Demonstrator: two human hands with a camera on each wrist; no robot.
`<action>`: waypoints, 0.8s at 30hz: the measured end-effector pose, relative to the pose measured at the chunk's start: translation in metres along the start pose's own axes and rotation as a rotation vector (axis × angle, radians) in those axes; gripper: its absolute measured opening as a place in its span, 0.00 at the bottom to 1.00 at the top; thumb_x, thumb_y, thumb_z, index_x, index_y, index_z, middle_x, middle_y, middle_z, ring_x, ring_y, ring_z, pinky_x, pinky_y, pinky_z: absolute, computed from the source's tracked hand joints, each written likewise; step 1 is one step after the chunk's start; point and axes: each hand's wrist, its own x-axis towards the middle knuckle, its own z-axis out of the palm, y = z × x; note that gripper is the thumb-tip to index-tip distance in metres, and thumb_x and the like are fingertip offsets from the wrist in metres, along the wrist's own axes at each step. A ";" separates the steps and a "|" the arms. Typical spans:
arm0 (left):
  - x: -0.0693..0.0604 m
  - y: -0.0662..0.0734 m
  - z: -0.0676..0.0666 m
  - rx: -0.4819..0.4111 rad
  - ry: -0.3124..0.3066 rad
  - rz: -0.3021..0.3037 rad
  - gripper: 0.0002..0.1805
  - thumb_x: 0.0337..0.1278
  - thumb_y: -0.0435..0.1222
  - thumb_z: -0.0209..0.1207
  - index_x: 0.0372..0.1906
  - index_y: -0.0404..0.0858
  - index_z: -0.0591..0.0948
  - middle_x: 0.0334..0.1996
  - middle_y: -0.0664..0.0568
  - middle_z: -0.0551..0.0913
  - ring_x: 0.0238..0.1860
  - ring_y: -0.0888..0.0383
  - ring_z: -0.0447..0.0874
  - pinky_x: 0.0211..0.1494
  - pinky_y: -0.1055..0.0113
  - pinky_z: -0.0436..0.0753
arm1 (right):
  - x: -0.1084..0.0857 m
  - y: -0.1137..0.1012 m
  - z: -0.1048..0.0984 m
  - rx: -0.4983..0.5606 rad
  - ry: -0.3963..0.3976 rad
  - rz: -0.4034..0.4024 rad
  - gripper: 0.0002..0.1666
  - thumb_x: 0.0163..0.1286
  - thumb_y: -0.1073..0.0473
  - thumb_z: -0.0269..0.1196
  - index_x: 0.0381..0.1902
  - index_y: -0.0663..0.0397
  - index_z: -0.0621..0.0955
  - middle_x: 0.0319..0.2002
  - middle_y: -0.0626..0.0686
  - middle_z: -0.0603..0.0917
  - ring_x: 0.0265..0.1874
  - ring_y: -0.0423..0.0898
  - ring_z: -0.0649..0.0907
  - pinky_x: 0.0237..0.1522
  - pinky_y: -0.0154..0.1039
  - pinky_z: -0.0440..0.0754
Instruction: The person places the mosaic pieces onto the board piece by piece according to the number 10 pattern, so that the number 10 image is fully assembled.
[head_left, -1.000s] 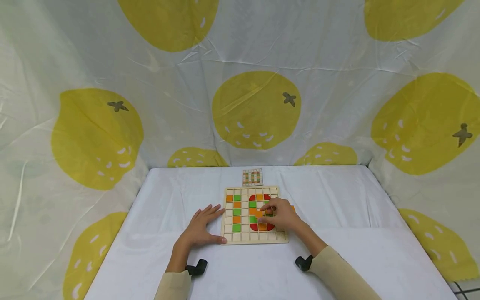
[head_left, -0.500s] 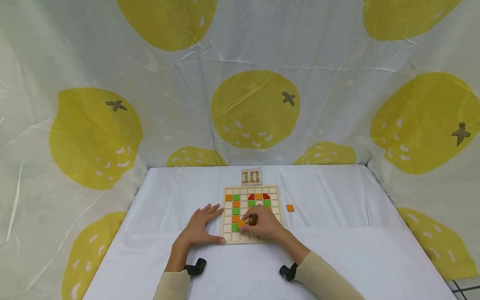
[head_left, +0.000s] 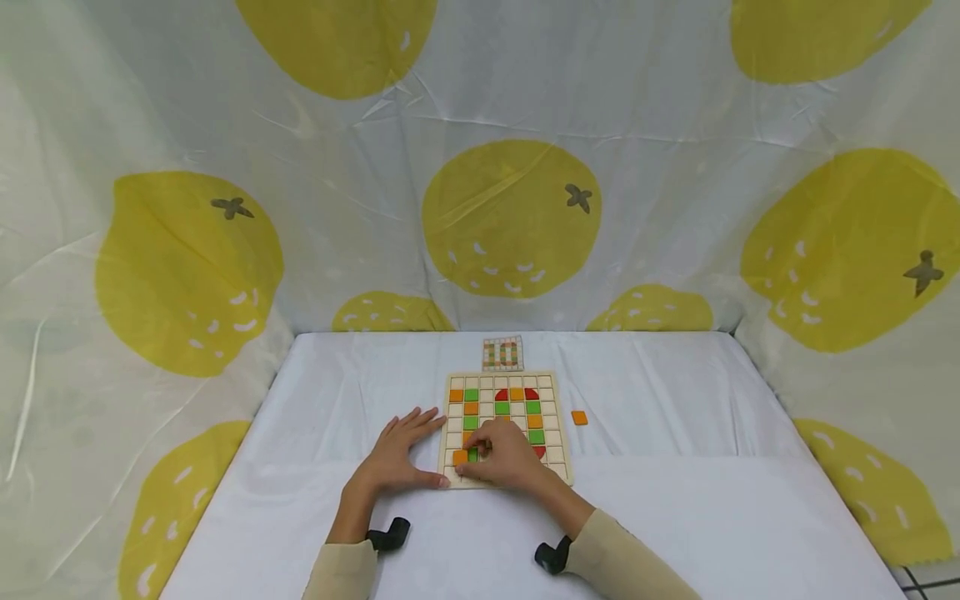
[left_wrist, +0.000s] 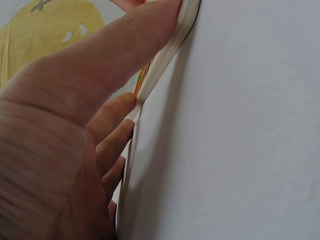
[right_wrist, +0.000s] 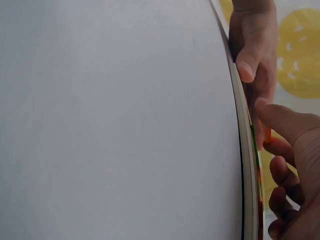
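A wooden grid board [head_left: 491,481] lies on the white cloth, with orange, green and red pieces set in its squares. My right hand [head_left: 507,457] pinches an orange square tile [head_left: 460,457] between thumb and forefinger over the board's lower left squares. In the right wrist view this tile [right_wrist: 267,134] shows edge-on between the fingertips. At the board's left edge rests my left hand [head_left: 398,455], fingers spread and thumb near the lower left corner. The left wrist view shows its thumb [left_wrist: 115,50] and fingers along the board's edge. My right hand covers some middle pieces.
A small pattern card [head_left: 502,354] lies just behind the board. One loose orange tile [head_left: 580,417] sits on the cloth to the right of the board. A lemon-print curtain [head_left: 513,218] hangs behind and at both sides of the table.
My right hand has carried the orange tile leftward and nearer across the board, from the red-cornered shape to the lower left squares. My left hand has stayed at the edge.
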 end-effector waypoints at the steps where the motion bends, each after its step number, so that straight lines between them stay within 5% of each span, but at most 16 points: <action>1: 0.000 0.000 0.000 -0.001 0.000 0.000 0.60 0.32 0.71 0.74 0.78 0.58 0.68 0.80 0.57 0.63 0.84 0.45 0.50 0.83 0.37 0.45 | 0.000 -0.001 0.003 -0.005 0.001 0.004 0.19 0.55 0.38 0.79 0.36 0.41 0.91 0.24 0.38 0.79 0.29 0.35 0.72 0.33 0.30 0.70; 9: 0.000 0.002 0.000 0.000 0.008 0.000 0.59 0.32 0.69 0.75 0.77 0.57 0.69 0.80 0.56 0.64 0.83 0.44 0.51 0.83 0.35 0.46 | 0.004 -0.010 0.011 -0.106 -0.002 0.047 0.18 0.55 0.37 0.78 0.37 0.38 0.90 0.23 0.38 0.77 0.28 0.35 0.71 0.33 0.30 0.68; 24: -0.001 0.003 -0.002 0.001 0.000 0.001 0.59 0.33 0.69 0.75 0.78 0.57 0.68 0.80 0.57 0.63 0.84 0.45 0.50 0.83 0.37 0.45 | 0.006 -0.015 0.011 -0.074 -0.022 0.050 0.13 0.60 0.44 0.75 0.39 0.41 0.90 0.23 0.40 0.79 0.28 0.35 0.72 0.32 0.29 0.70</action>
